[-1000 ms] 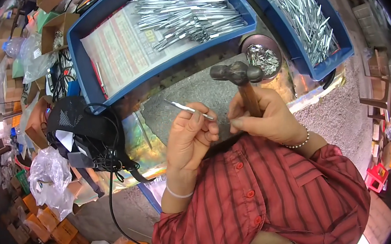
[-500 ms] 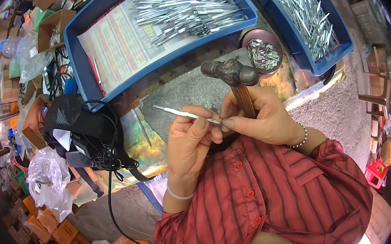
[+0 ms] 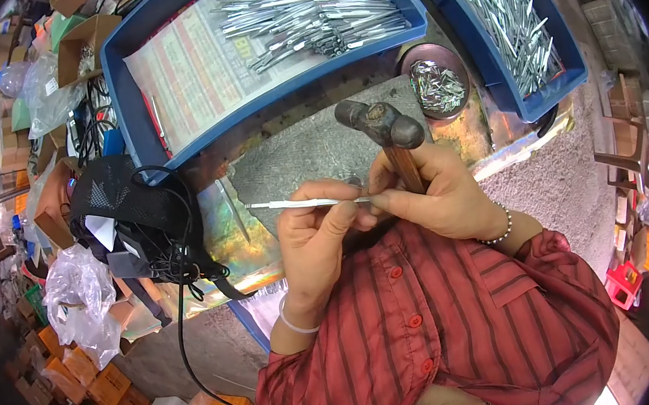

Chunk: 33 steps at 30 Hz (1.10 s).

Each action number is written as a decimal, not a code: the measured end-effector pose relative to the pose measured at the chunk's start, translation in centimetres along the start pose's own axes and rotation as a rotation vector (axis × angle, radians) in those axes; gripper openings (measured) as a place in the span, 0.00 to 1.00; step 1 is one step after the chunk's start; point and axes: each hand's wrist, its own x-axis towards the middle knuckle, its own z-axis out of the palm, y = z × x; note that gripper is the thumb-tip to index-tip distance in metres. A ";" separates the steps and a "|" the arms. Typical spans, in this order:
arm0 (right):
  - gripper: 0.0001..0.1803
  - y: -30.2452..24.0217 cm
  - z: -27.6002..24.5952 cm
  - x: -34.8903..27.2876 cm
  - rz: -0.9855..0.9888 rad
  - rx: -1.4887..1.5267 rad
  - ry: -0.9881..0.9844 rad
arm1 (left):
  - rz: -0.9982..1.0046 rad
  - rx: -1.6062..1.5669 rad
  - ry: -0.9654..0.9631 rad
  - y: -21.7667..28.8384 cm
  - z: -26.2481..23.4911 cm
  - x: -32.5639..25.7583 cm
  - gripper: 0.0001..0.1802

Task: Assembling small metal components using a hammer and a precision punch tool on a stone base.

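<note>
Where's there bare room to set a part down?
Grey slab, between left hand, hammer and wide blue tray; also paper sheet, mostly, left of rod pile. Crowded: right, parts bowl; left, black mesh item and cables.

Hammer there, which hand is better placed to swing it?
Probably the right hand: the hammer stands in its grip, while the left hand is busy holding the thin rod.

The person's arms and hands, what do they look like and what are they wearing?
The left grip and right grip wear no gloves. A thin, smooth, whitish band circles the left wrist; a bracelet of small light beads circles the right. The sleeves are red with darker stripes.
</note>
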 end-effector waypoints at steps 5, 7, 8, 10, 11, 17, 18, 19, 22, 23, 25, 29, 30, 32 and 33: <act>0.12 0.0 -0.6 0.3 0.037 0.120 -0.035 | -0.090 -0.328 -0.035 -0.3 -0.3 -0.1 0.07; 0.15 0.7 -0.8 0.2 0.065 0.167 -0.007 | -0.090 -0.331 -0.009 -0.2 -0.6 -0.1 0.07; 0.15 0.7 -0.9 0.2 0.067 0.168 -0.007 | -0.088 -0.335 0.017 -0.1 -0.8 -0.1 0.07; 0.17 0.7 -1.5 0.1 0.126 -0.094 0.074 | -0.065 -0.299 0.038 0.1 -1.6 -0.2 0.07; 0.17 1.1 -1.7 0.1 0.128 -0.093 0.074 | -0.042 -0.262 0.056 0.2 -2.1 -0.2 0.07; 0.24 3.3 -0.5 0.8 -0.286 -0.707 0.043 | 0.036 -0.133 0.089 0.3 -3.2 -0.6 0.07; 0.24 3.2 -0.4 1.3 -0.286 -0.706 0.043 | 0.050 -0.101 0.097 0.3 -3.3 -0.7 0.07; 0.24 3.2 -0.3 1.7 -0.284 -0.749 -0.003 | 0.050 -0.100 0.098 0.3 -3.2 -0.8 0.07; 0.23 3.1 -0.8 2.6 -0.283 -0.782 -0.084 | 0.078 0.037 0.116 0.0 -2.9 -0.8 0.06; 0.22 3.1 -0.9 2.7 -0.281 -0.773 -0.113 | 0.095 0.129 0.123 -0.2 -2.8 -0.8 0.06; 0.22 3.4 -1.1 2.5 -0.324 -0.783 -0.055 | 0.118 0.242 0.128 -0.4 -2.6 -0.7 0.06; 0.19 2.2 -1.8 1.4 -0.033 -0.723 0.004 | 0.129 0.366 0.138 -0.5 -2.4 -0.6 0.06; 0.19 2.5 -2.1 0.9 -0.034 -0.724 0.008 | 0.130 0.384 0.128 -0.6 -2.2 -0.6 0.05; 0.16 3.5 -2.5 0.1 0.000 -0.652 0.113 | 0.131 0.403 0.112 -0.7 -2.0 -0.7 0.04; 0.16 3.7 -2.4 0.0 0.000 -0.652 0.119 | 0.134 0.444 0.122 -0.8 -2.0 -0.7 0.04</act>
